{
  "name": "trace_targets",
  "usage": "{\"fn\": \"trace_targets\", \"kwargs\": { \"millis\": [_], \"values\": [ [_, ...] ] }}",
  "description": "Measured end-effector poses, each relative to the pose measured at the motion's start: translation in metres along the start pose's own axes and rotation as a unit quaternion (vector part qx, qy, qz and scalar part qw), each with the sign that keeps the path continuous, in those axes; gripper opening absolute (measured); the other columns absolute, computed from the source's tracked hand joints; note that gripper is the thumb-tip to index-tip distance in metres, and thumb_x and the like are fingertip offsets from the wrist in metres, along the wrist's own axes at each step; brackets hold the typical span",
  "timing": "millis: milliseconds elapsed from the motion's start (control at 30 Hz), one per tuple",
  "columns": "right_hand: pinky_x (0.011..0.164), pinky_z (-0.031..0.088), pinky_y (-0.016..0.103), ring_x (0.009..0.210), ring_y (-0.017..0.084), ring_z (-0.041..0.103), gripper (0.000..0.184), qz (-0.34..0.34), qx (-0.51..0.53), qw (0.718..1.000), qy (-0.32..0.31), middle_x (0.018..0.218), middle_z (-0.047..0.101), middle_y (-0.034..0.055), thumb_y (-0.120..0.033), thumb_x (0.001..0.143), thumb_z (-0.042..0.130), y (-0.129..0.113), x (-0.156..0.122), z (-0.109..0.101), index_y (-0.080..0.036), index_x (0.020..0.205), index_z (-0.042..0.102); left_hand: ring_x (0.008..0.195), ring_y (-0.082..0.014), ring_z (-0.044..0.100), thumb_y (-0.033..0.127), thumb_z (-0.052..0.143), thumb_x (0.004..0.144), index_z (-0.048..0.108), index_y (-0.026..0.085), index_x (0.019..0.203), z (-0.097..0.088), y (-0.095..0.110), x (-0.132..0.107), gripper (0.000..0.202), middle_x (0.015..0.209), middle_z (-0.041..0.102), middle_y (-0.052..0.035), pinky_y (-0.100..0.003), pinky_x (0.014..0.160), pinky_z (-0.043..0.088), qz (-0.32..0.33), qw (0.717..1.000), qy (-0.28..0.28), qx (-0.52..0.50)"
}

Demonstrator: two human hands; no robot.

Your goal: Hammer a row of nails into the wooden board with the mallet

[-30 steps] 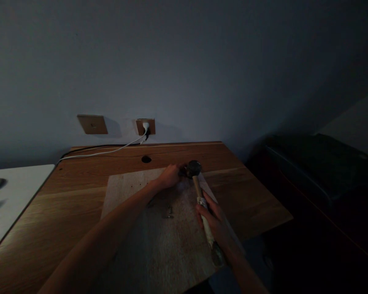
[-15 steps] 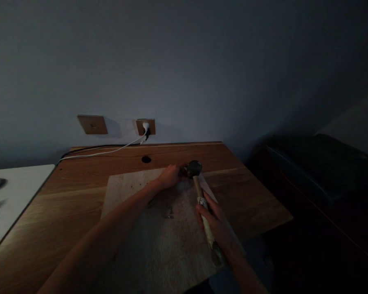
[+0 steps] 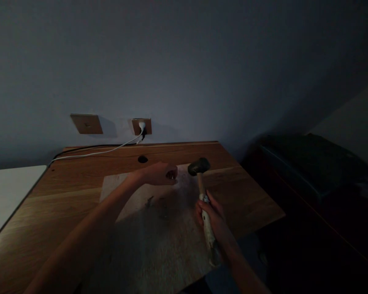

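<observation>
My right hand [image 3: 213, 214] is wrapped round the wooden handle of a hammer [image 3: 201, 179], whose dark head points away from me. Its head is raised over the far right part of a flat pale board [image 3: 159, 245]. To the left of the hammer head, my left hand [image 3: 161, 173] hovers at the board's far edge with fingers curled in. Whatever it pinches, if anything, is too dark to make out. Small metal pieces, perhaps nails [image 3: 149, 201], lie on the board below that hand, dim in its shadow.
The board lies on a wooden desk [image 3: 248, 196] against a wall. A round cable hole [image 3: 142, 159], a white cable [image 3: 95, 154] and a wall socket [image 3: 142, 126] are behind. A white surface [image 3: 15, 196] adjoins at left; a dark bulky item [image 3: 313, 159] sits at right.
My left hand has pulled back from beside the hammer head and turned, its curled fingers now facing right. The hammer head has shifted slightly right and swivelled. The view has turned slightly right.
</observation>
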State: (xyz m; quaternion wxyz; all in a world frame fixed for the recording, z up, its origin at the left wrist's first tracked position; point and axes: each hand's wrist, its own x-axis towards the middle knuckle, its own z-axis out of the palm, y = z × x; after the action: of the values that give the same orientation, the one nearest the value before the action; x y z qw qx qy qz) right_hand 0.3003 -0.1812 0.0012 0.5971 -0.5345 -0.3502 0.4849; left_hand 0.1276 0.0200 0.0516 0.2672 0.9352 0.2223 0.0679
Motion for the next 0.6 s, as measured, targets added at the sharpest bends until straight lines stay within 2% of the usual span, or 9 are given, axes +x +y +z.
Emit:
{"fn": "trace_targets", "kwargs": {
  "millis": [100,200,300,367,467,600],
  "values": [
    [0.037,0.034,0.018,0.043,0.007,0.043,0.019,-0.001,0.08,0.997,-0.004,0.07,0.054,-0.0066,-0.035,0.086,0.066,-0.002,0.002,0.001,-0.023,0.099,0.057,0.074,-0.0164,0.065,0.029,0.077,0.073,0.068,0.021,0.086,-0.006,0.007,-0.012,0.018,0.083,0.071,0.001,-0.024,0.061,0.042,-0.009,0.997,-0.065,0.048],
    [0.029,0.023,0.016,0.035,0.004,0.028,0.039,0.03,0.151,0.987,-0.048,0.071,0.05,-0.0091,-0.035,0.08,0.069,-0.005,0.006,-0.002,-0.026,0.117,0.058,0.072,-0.0175,0.064,0.025,0.081,0.066,0.067,0.022,0.084,-0.002,0.011,-0.016,0.023,0.08,0.071,0.0016,-0.025,0.058,0.039,-0.031,0.991,-0.109,0.076],
    [0.026,0.019,0.016,0.033,0.003,0.021,0.057,0.041,0.156,0.984,-0.077,0.065,0.043,-0.0115,-0.046,0.076,0.075,-0.006,0.01,-0.005,-0.028,0.127,0.057,0.072,-0.0174,0.065,0.021,0.082,0.064,0.066,0.021,0.084,0.002,0.016,-0.015,0.025,0.079,0.072,0.0021,-0.024,0.057,0.039,-0.039,0.987,-0.144,0.057],
    [0.025,0.02,0.016,0.031,0.004,0.021,0.061,0.034,0.153,0.985,-0.076,0.062,0.042,-0.0122,-0.055,0.077,0.075,-0.005,0.012,-0.007,-0.029,0.128,0.056,0.072,-0.0171,0.065,0.016,0.081,0.063,0.066,0.021,0.084,0.004,0.018,-0.014,0.026,0.08,0.073,0.0022,-0.024,0.058,0.04,-0.035,0.987,-0.153,0.044],
    [0.023,0.021,0.017,0.028,0.004,0.022,0.059,0.039,0.151,0.985,-0.069,0.058,0.04,-0.013,-0.066,0.08,0.07,0.0,0.011,-0.006,-0.027,0.121,0.056,0.071,-0.017,0.065,0.012,0.078,0.062,0.067,0.02,0.085,0.005,0.018,-0.014,0.026,0.078,0.072,0.0022,-0.023,0.057,0.04,-0.033,0.986,-0.157,0.041],
    [0.025,0.027,0.017,0.029,0.005,0.029,0.057,0.052,0.053,0.997,-0.026,0.059,0.045,-0.0122,-0.07,0.082,0.066,-0.001,0.004,-0.005,-0.025,0.115,0.056,0.073,-0.0175,0.066,0.013,0.077,0.063,0.068,0.02,0.086,0.008,0.012,-0.013,0.026,0.078,0.072,0.002,-0.024,0.058,0.042,-0.018,0.99,-0.133,0.045]
  ]
}}
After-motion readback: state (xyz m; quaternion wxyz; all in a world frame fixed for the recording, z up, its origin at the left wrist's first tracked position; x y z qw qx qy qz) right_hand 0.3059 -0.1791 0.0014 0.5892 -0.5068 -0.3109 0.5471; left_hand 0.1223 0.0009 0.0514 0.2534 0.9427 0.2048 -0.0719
